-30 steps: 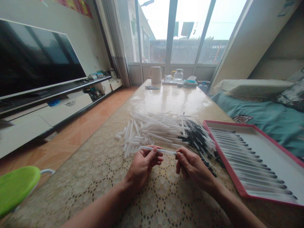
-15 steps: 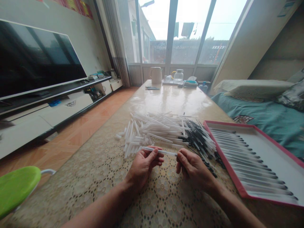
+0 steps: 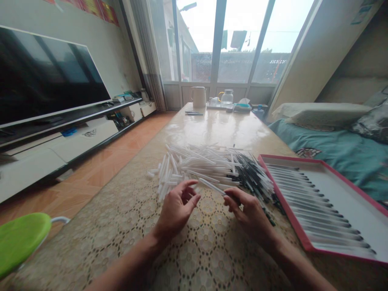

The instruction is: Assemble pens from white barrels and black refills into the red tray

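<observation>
At mid-frame in the head view, a slim white tube (image 3: 211, 186) is pinched at its lower-right end by the right hand (image 3: 250, 212); its axis is slanted up-left, its free end just beside the left hand (image 3: 176, 208), whose fingers are parted, empty. Below, a patterned tabletop (image 3: 206, 252) is seen; at top, windows (image 3: 235, 66).

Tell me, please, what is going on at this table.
Someone's right hand holds a tube by one end. The left hand is open near its other end. Beyond the hands lie piles of white tubes and dark rods. To the right, a box holds a row of dark-tipped tubes.
</observation>
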Demonstrator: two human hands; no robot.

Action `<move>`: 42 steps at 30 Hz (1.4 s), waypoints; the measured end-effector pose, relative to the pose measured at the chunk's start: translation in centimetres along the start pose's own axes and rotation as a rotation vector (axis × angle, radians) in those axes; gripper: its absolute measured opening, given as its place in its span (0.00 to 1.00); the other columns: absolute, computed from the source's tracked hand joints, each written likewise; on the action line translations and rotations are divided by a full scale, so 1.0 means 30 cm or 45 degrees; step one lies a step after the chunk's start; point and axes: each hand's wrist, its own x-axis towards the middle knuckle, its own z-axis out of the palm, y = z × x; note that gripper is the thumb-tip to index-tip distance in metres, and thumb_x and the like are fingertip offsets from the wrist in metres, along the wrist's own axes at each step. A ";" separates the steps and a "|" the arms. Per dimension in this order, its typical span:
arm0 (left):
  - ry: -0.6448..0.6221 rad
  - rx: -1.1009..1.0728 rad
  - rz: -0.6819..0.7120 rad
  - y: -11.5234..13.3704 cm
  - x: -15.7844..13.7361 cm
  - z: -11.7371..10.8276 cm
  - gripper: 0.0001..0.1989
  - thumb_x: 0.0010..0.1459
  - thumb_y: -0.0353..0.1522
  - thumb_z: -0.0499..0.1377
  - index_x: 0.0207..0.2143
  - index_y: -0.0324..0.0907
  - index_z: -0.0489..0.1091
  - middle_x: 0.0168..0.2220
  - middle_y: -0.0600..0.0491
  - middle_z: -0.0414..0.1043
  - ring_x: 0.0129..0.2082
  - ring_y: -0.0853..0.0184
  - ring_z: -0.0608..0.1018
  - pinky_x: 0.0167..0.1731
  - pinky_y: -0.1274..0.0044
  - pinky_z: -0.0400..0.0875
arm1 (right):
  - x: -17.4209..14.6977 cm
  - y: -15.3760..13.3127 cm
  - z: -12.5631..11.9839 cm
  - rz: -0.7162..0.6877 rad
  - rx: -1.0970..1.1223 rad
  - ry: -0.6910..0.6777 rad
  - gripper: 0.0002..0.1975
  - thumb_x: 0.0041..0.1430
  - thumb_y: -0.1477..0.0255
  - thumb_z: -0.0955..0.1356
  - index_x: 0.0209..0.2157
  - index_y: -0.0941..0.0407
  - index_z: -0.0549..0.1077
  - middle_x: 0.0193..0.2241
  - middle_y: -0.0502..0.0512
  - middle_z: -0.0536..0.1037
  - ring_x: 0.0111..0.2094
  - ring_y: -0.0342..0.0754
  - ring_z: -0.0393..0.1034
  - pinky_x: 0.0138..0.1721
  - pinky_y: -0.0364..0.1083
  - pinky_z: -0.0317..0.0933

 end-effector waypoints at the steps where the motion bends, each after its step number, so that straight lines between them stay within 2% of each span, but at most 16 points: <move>1: 0.106 0.179 0.110 0.003 0.005 -0.021 0.13 0.50 0.32 0.62 0.40 0.42 0.73 0.27 0.52 0.72 0.22 0.69 0.71 0.24 0.77 0.66 | 0.000 0.003 -0.004 0.038 0.012 0.027 0.10 0.62 0.67 0.60 0.34 0.56 0.69 0.27 0.52 0.73 0.27 0.45 0.67 0.28 0.42 0.60; 2: 0.190 0.347 0.197 0.005 0.011 -0.042 0.09 0.51 0.31 0.61 0.37 0.42 0.74 0.28 0.51 0.72 0.24 0.68 0.71 0.27 0.76 0.66 | 0.000 0.005 -0.007 0.071 0.023 0.049 0.11 0.62 0.67 0.59 0.34 0.56 0.69 0.26 0.52 0.73 0.26 0.45 0.67 0.27 0.42 0.60; 4: 0.247 0.606 0.299 0.002 0.020 -0.078 0.08 0.51 0.28 0.59 0.36 0.44 0.74 0.32 0.50 0.72 0.29 0.65 0.72 0.34 0.73 0.66 | -0.001 0.007 -0.010 0.110 0.046 0.073 0.11 0.62 0.66 0.60 0.35 0.56 0.69 0.26 0.52 0.73 0.26 0.45 0.68 0.26 0.42 0.60; 9: 0.123 1.060 0.287 -0.033 0.029 -0.105 0.12 0.51 0.25 0.56 0.39 0.41 0.71 0.37 0.46 0.71 0.37 0.59 0.73 0.41 0.69 0.65 | -0.004 0.013 -0.010 0.134 0.058 0.091 0.12 0.61 0.65 0.60 0.35 0.56 0.70 0.26 0.53 0.74 0.25 0.45 0.68 0.25 0.42 0.60; 14: 0.070 1.232 0.221 -0.048 0.026 -0.089 0.12 0.53 0.25 0.54 0.41 0.39 0.69 0.38 0.45 0.69 0.38 0.59 0.73 0.40 0.71 0.66 | -0.002 0.016 -0.011 0.124 0.033 0.097 0.12 0.61 0.65 0.60 0.34 0.56 0.70 0.25 0.53 0.74 0.24 0.45 0.67 0.24 0.42 0.60; 18: 0.065 1.248 0.185 -0.040 0.023 -0.088 0.09 0.53 0.24 0.53 0.36 0.40 0.69 0.36 0.47 0.68 0.36 0.60 0.72 0.38 0.71 0.65 | -0.001 0.015 -0.009 0.130 0.043 0.089 0.10 0.61 0.66 0.60 0.36 0.56 0.68 0.24 0.51 0.73 0.24 0.44 0.67 0.25 0.42 0.59; 21: 0.102 1.087 0.226 -0.029 0.022 -0.088 0.09 0.51 0.23 0.54 0.33 0.42 0.69 0.33 0.49 0.69 0.34 0.61 0.72 0.36 0.72 0.64 | -0.003 0.010 -0.008 0.124 0.008 0.058 0.08 0.61 0.68 0.60 0.37 0.56 0.67 0.24 0.50 0.72 0.23 0.43 0.65 0.25 0.41 0.57; 24: 0.224 0.610 0.206 -0.014 0.025 -0.077 0.05 0.51 0.26 0.58 0.33 0.43 0.69 0.28 0.52 0.69 0.29 0.64 0.71 0.31 0.74 0.64 | -0.007 -0.002 -0.013 0.082 -0.118 0.072 0.05 0.60 0.71 0.60 0.31 0.55 0.64 0.21 0.47 0.67 0.21 0.42 0.60 0.24 0.41 0.54; 26: 0.195 0.152 0.070 -0.008 0.027 -0.062 0.06 0.50 0.30 0.61 0.33 0.42 0.70 0.26 0.53 0.70 0.26 0.67 0.71 0.27 0.76 0.64 | -0.011 -0.012 -0.019 0.048 -0.189 0.106 0.05 0.58 0.73 0.60 0.28 0.55 0.63 0.19 0.46 0.63 0.20 0.41 0.57 0.23 0.41 0.51; 28: 0.076 -0.264 -0.149 -0.009 0.028 -0.045 0.09 0.48 0.33 0.64 0.33 0.40 0.71 0.25 0.53 0.71 0.24 0.70 0.72 0.25 0.78 0.66 | -0.015 -0.021 -0.025 0.010 -0.229 0.116 0.03 0.56 0.74 0.60 0.28 0.54 0.63 0.17 0.45 0.61 0.19 0.41 0.55 0.22 0.41 0.49; 31: -0.025 -0.627 -0.407 -0.024 0.029 -0.020 0.12 0.44 0.33 0.67 0.31 0.37 0.72 0.25 0.53 0.73 0.25 0.71 0.74 0.30 0.78 0.70 | -0.019 -0.030 -0.034 -0.050 -0.304 0.112 0.02 0.53 0.74 0.61 0.28 0.55 0.63 0.17 0.44 0.61 0.18 0.40 0.54 0.22 0.41 0.48; 35: -0.033 -0.736 -0.474 -0.046 0.030 -0.001 0.12 0.42 0.31 0.68 0.30 0.37 0.72 0.25 0.53 0.74 0.26 0.72 0.76 0.32 0.79 0.71 | -0.020 -0.035 -0.046 -0.083 -0.433 0.112 0.03 0.52 0.74 0.61 0.26 0.55 0.64 0.16 0.45 0.62 0.18 0.40 0.56 0.24 0.41 0.49; 42: -0.039 -0.668 -0.440 -0.049 0.027 0.006 0.11 0.45 0.32 0.67 0.31 0.37 0.71 0.25 0.54 0.74 0.25 0.73 0.76 0.31 0.81 0.71 | -0.017 -0.033 -0.043 -0.077 -0.539 0.053 0.03 0.53 0.73 0.61 0.26 0.55 0.65 0.17 0.46 0.66 0.18 0.40 0.58 0.24 0.42 0.49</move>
